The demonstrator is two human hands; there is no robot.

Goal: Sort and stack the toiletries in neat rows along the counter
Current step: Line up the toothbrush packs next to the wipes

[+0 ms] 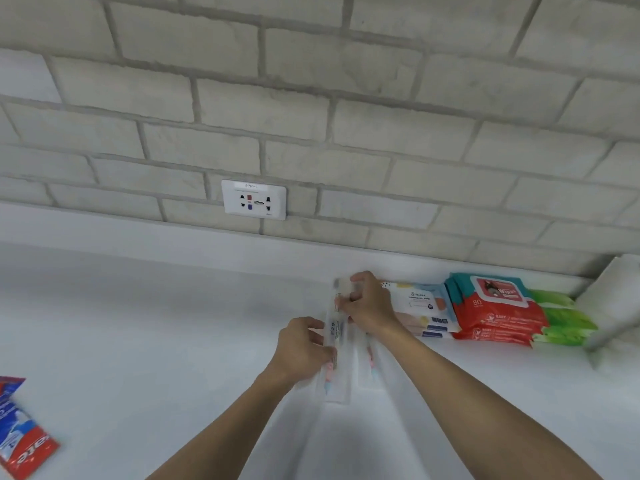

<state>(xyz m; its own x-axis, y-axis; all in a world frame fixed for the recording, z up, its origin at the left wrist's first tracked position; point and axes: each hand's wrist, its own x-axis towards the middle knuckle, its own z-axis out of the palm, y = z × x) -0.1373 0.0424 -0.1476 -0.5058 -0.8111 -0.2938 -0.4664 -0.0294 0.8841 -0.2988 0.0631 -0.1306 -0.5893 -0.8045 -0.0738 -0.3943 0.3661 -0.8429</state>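
At the back edge of the counter [156,323], left hand [301,351] and right hand [370,306] clasp a toothbrush pack [336,329] beside the wipes [498,310]; white surface stretches left to the toothpaste [20,431].

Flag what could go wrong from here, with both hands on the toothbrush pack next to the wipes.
1. The clear toothbrush pack, pinched by the left hand and right hand, could land skewed against the second pack beside it, spoiling the row.
2. The right hand is close to the white wipes stack; a nudge might shift it.
3. The toothpaste lies far to the left and may be left unsorted.
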